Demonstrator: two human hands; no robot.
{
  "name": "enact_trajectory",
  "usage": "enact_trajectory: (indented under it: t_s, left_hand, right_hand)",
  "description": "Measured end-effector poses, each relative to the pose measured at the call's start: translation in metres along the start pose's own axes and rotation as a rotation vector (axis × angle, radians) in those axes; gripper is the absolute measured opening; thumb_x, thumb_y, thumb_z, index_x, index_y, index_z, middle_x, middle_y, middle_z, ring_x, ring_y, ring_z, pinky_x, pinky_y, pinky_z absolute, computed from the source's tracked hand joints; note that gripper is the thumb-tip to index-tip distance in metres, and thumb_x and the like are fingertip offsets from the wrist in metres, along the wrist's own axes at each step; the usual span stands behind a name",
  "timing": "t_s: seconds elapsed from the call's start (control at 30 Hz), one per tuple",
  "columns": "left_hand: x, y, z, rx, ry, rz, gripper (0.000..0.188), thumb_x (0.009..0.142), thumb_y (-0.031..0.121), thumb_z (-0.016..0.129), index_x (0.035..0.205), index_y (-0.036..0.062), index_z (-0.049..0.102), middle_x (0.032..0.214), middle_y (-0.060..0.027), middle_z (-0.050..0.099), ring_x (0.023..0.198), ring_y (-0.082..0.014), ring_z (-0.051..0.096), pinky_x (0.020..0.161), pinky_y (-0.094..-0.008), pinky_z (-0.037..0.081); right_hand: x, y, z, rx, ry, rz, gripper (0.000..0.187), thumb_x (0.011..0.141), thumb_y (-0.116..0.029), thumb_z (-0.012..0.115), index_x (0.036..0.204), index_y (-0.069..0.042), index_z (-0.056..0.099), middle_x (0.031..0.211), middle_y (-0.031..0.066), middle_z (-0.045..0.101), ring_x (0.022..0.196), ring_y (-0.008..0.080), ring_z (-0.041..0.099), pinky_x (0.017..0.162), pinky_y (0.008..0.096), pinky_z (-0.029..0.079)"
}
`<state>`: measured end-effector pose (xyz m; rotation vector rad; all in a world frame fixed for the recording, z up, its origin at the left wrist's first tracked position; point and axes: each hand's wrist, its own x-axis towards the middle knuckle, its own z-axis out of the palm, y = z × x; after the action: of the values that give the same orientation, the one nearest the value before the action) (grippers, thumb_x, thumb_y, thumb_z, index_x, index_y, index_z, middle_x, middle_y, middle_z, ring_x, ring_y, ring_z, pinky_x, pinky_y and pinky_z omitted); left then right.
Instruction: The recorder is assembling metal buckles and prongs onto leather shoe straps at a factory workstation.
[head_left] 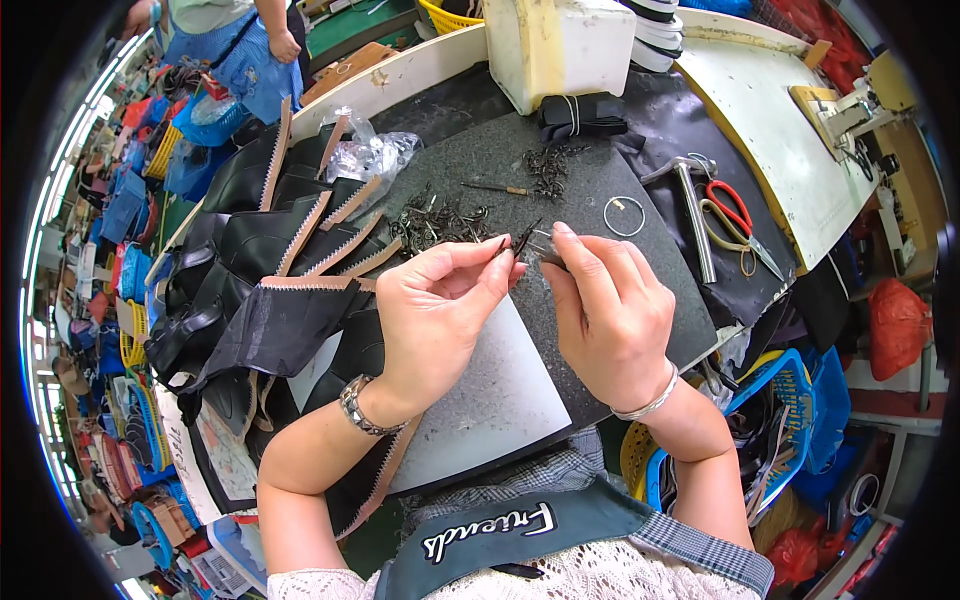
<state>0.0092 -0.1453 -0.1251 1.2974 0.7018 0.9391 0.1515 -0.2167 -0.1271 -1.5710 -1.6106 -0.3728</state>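
Note:
My left hand (440,315) is raised over the grey work board, thumb and fingers pinched on a small thin black piece (524,236). Close beside it, my right hand (615,300) is closed too, fingertips together. A thin pale, shiny bit shows at its fingertips, too small to name. Just beyond my left hand lies a loose heap of small black pieces (435,220), with a smaller heap (548,172) farther back. A slim tool with a brown handle (495,187) lies between the heaps. Under my wrists is a white sheet (490,400).
Black leather shoe parts (255,240) with zigzag-edged tan strips are piled at left. A hammer (694,220), red-handled scissors (740,222) and a metal ring (624,216) lie at right. A white block (560,50) stands behind; a blue basket (790,400) is lower right.

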Motion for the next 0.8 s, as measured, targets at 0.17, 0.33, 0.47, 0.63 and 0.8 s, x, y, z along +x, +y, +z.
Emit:
enact_trajectory:
  t_s: [0.17, 0.33, 0.47, 0.63, 0.8]
  left_hand:
    - [-0.001, -0.002, 0.001, 0.033, 0.022, 0.053, 0.017, 0.087, -0.003, 0.063, 0.103, -0.0058, 0.065, 0.095, -0.0107, 0.068, 0.085, -0.0132, 0.066, 0.078, -0.0227, 0.054]
    - [0.001, 0.003, 0.001, 0.078, 0.017, 0.057, 0.016, 0.087, -0.003, 0.061, 0.103, -0.0071, 0.063, 0.095, -0.0137, 0.068, 0.087, -0.0205, 0.068, 0.081, -0.0311, 0.057]
    - [-0.001, 0.001, 0.002, 0.085, 0.022, 0.063, 0.016, 0.087, -0.003, 0.061, 0.103, -0.0073, 0.063, 0.095, -0.0138, 0.068, 0.087, -0.0203, 0.068, 0.081, -0.0307, 0.057]
    - [-0.002, 0.0, 0.004, 0.151, 0.018, 0.126, 0.015, 0.087, -0.003, 0.062, 0.102, -0.0077, 0.063, 0.094, -0.0137, 0.068, 0.085, -0.0201, 0.068, 0.079, -0.0309, 0.057]
    - [0.002, 0.013, -0.007, -0.038, -0.071, -0.116, 0.013, 0.089, 0.001, 0.06, 0.1, -0.005, 0.064, 0.09, -0.015, 0.069, 0.081, -0.0212, 0.07, 0.075, -0.0322, 0.058]
  right_hand:
    - [0.0, -0.002, 0.002, 0.003, 0.023, 0.004, 0.034, 0.071, 0.002, 0.072, 0.104, 0.001, 0.064, 0.083, 0.0127, 0.063, 0.068, 0.0262, 0.062, 0.057, 0.0329, 0.05]
    - [-0.001, -0.002, 0.001, 0.017, 0.062, -0.004, 0.033, 0.071, 0.002, 0.072, 0.104, 0.001, 0.064, 0.082, 0.0125, 0.063, 0.067, 0.0259, 0.061, 0.056, 0.0328, 0.05]
    - [0.0, -0.004, 0.003, -0.003, 0.042, 0.0, 0.034, 0.071, 0.003, 0.072, 0.104, 0.002, 0.064, 0.082, 0.0124, 0.063, 0.067, 0.0257, 0.062, 0.056, 0.0325, 0.05]
    - [0.001, 0.002, 0.011, 0.033, 0.078, -0.015, 0.031, 0.072, 0.001, 0.072, 0.102, 0.002, 0.064, 0.083, 0.0119, 0.063, 0.067, 0.0243, 0.062, 0.056, 0.0305, 0.05]
    - [-0.003, 0.013, 0.011, 0.533, -0.021, 0.218, 0.029, 0.076, -0.005, 0.073, 0.102, 0.004, 0.063, 0.083, 0.0133, 0.064, 0.064, 0.0177, 0.062, 0.054, 0.0271, 0.05]
